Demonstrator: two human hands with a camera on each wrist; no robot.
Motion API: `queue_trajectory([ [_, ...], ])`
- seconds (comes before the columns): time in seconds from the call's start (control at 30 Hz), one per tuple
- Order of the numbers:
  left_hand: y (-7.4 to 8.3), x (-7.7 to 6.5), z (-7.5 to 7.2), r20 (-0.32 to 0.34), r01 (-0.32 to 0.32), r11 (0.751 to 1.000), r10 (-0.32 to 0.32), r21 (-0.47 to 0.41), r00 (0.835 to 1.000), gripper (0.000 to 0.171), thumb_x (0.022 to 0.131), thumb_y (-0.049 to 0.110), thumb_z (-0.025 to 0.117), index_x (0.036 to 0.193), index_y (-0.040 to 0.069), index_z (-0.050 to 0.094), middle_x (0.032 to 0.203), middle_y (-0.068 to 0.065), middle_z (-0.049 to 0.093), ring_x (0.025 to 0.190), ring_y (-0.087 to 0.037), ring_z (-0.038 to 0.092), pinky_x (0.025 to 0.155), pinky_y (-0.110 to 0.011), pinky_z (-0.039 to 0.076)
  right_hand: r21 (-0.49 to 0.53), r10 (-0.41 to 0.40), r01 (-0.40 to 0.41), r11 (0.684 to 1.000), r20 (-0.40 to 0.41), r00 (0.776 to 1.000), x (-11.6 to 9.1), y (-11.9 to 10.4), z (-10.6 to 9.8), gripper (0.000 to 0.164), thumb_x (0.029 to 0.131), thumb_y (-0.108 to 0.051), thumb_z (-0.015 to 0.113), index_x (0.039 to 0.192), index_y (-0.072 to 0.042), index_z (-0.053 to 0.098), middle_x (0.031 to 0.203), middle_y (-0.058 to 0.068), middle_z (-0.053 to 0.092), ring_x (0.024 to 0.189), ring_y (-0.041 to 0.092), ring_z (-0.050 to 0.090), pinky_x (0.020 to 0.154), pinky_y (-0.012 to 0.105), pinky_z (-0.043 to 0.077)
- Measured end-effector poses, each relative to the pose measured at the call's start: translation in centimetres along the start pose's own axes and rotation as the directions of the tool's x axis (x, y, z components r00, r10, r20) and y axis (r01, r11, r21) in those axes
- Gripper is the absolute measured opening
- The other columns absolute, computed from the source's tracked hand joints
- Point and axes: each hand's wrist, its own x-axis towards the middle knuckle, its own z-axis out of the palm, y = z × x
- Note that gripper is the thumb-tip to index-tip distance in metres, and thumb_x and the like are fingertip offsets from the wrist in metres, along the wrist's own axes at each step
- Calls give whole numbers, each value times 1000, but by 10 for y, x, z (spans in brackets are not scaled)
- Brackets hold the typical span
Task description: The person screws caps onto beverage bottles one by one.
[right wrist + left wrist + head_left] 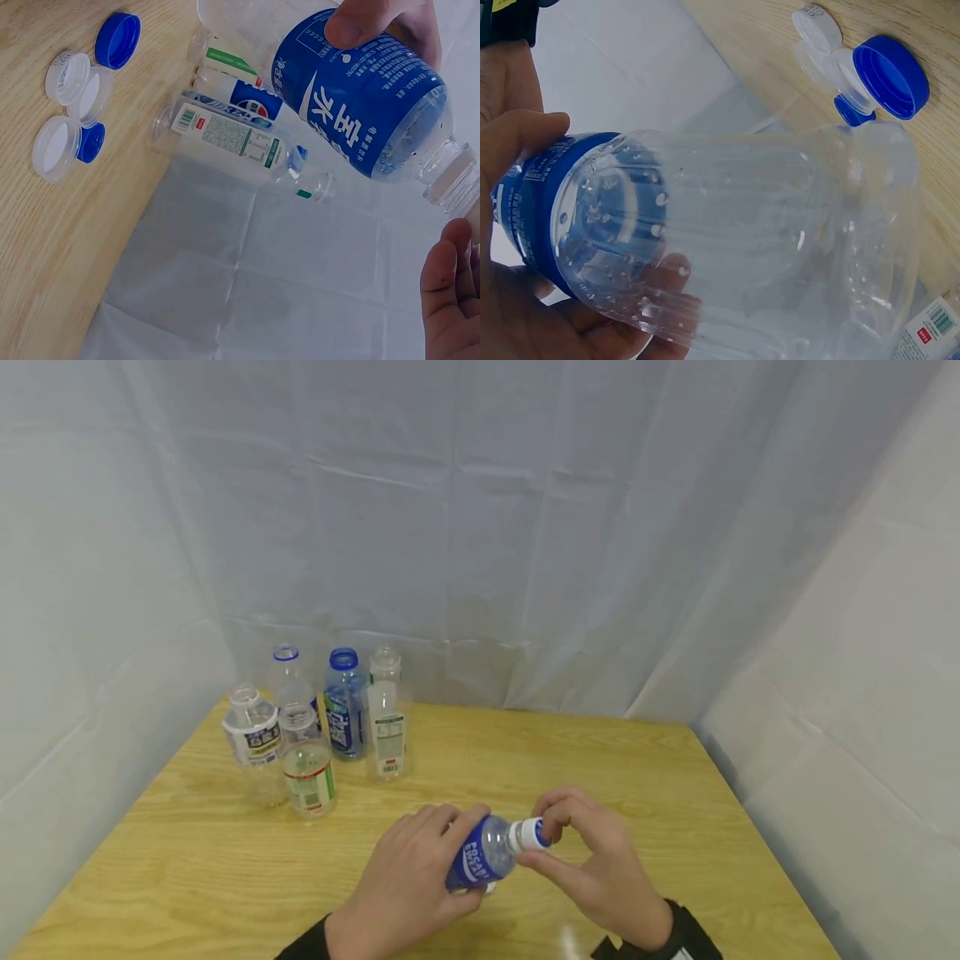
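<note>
A clear plastic bottle [495,852] with a blue label lies tilted in the air, its neck toward the right. My left hand [412,877] grips it around the label. At the neck end, the thumb and fingers of my right hand [596,860] pinch the white and blue bottle cap [534,834]. Droplets cling inside the bottle's clear lower part [765,217] in the left wrist view. In the right wrist view the threaded neck [446,176] shows beside the right fingertips, while the cap lies mostly out of frame.
Loose caps lie on the wooden table: a large blue cap [118,40], a small blue cap [91,142] and several white ones [56,150]. Uncapped bottles stand at the back left, among them a blue bottle [345,710] and a green-labelled bottle [308,777]. Pale sheeting [480,543] surrounds the table.
</note>
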Motion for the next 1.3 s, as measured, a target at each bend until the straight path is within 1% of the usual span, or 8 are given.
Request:
queue_trajectory([
  [0.23, -2, -1, 2, 4, -8, 1000, 8, 4, 1000, 79, 68, 52, 77, 136, 25, 49, 104, 9, 59, 93, -7, 56, 79, -31, 51, -37, 53, -51, 998, 68, 996, -13, 19, 5, 37, 75, -6, 79, 108, -12, 62, 95, -3, 56, 78, 6, 51, 65, 17, 47],
  [0.33, -3, -2, 2, 10, -7, 1000, 7, 2, 1000, 78, 68, 51, 77, 136, 26, 49, 104, 10, 59, 92, -6, 56, 78, -30, 51, -21, 52, -50, 999, 102, 993, -16, 23, 5, 38, 76, -6, 78, 111, -13, 65, 99, -2, 58, 81, 7, 52, 66, 20, 49],
  [0.6, -5, -3, 2, 30, 2, 1000, -2, -15, 1000, 78, 68, 51, 78, 136, 26, 49, 105, 9, 59, 93, -7, 56, 78, -33, 52, -3, 22, -22, 1000, 163, 986, -17, 22, 1, 40, 81, 0, 72, 119, -11, 63, 110, 2, 61, 88, 8, 58, 72, 20, 52],
  [0.8, -6, -4, 1, 43, -3, 999, 4, -34, 999, 77, 68, 50, 79, 135, 27, 49, 106, 9, 59, 93, -7, 56, 79, -34, 52, -30, 81, -76, 997, 236, 968, -18, 18, -3, 46, 83, -4, 72, 126, -14, 58, 109, -3, 60, 88, 6, 58, 73, 18, 52],
  [0.93, -5, -4, 0, 54, -17, 1000, 18, -22, 998, 77, 69, 52, 77, 136, 28, 48, 107, 10, 59, 95, -7, 56, 81, -35, 51, -143, 160, -129, 981, 235, 959, -19, 16, -4, 33, 86, -18, 71, 118, -20, 60, 94, -11, 58, 76, 1, 53, 65, 16, 49],
  [1.03, -3, -4, 1, 46, -41, 999, 42, -27, 998, 77, 70, 52, 77, 137, 29, 47, 107, 10, 59, 95, -7, 56, 81, -35, 52, -242, 182, -132, 961, 199, 963, -21, 16, -4, 19, 85, -27, 72, 101, -23, 61, 80, -13, 53, 65, -1, 47, 56, 11, 44],
  [1.17, -1, -3, 3, 15, -87, 996, 88, -26, 996, 77, 70, 51, 77, 136, 28, 46, 106, 9, 59, 94, -7, 57, 80, -35, 53, -371, 103, -49, 927, 127, 986, -23, 20, -1, 24, 83, -34, 73, 77, -24, 52, 66, -15, 43, 55, -6, 33, 48, 5, 29],
  [1.3, 1, -3, 5, 9, -94, 995, 94, -19, 996, 78, 70, 51, 77, 136, 27, 45, 106, 7, 59, 94, -9, 57, 80, -37, 53, -440, 30, 11, 898, 86, 996, -22, 23, 1, 31, 85, -38, 70, 69, -24, 48, 63, -18, 39, 53, -9, 26, 47, 4, 21],
])
